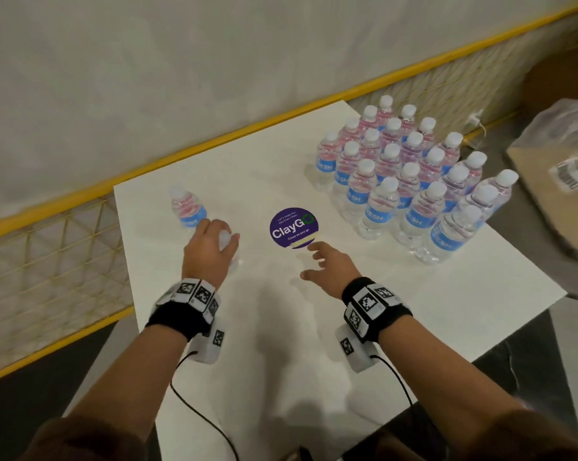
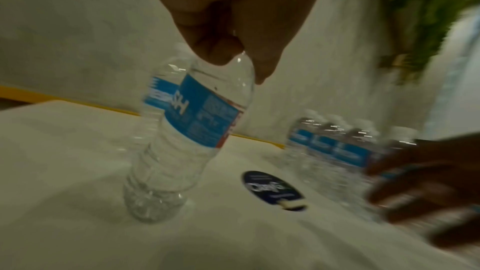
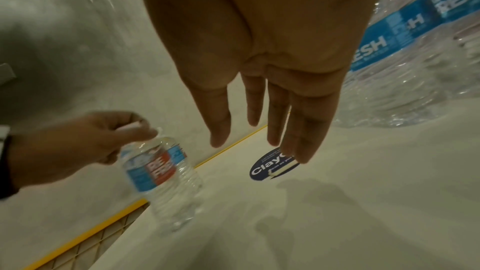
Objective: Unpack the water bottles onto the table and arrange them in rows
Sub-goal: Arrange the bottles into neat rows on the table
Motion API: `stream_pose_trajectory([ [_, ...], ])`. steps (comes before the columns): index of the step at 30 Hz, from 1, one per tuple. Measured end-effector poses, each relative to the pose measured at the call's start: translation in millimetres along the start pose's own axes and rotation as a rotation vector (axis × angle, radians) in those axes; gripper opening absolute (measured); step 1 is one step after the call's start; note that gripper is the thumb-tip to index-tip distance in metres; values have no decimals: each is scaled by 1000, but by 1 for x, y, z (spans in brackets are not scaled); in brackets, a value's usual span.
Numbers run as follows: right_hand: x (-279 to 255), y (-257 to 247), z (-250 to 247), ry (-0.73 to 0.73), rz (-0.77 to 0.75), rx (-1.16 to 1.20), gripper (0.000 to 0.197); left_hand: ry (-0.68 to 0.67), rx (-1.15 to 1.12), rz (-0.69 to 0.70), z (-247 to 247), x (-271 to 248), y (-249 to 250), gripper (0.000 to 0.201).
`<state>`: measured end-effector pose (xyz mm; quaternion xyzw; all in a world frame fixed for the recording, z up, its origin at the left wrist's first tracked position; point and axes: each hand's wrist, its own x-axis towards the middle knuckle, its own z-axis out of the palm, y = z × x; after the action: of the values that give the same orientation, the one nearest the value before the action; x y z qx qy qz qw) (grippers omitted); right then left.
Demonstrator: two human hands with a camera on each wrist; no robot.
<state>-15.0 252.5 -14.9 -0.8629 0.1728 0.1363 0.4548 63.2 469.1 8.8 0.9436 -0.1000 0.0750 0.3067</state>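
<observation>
My left hand [image 1: 211, 244] grips the cap end of a clear water bottle [image 2: 182, 130] with a blue label; its base stands on the white table [image 1: 281, 327]. The right wrist view shows the same bottle [image 3: 161, 178] upright under my left hand [image 3: 78, 147]. A second single bottle [image 1: 187, 207] stands just beyond it at the table's left. My right hand [image 1: 327, 261] hovers with straight, spread fingers [image 3: 298, 130] and holds nothing, next to the round purple sticker [image 1: 293, 227]. Several bottles [image 1: 410, 174] stand in rows at the far right.
A yellow rail with wire mesh [image 1: 48, 247] runs along the table's far and left sides. To the right, off the table, a cardboard box [image 1: 547, 201] carries crumpled clear plastic wrap [image 1: 567, 128]. Bare tabletop stretches in front of both wrists.
</observation>
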Motion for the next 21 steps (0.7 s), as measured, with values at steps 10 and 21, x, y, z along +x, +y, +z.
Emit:
stream_pose_trajectory([
  [10,-27,35,-8,196,-86,135,66,-170,-267,134,22,12,68,36],
  [21,-55,95,-54,511,73,337,70,-215,48,-484,-3,125,-81,86],
])
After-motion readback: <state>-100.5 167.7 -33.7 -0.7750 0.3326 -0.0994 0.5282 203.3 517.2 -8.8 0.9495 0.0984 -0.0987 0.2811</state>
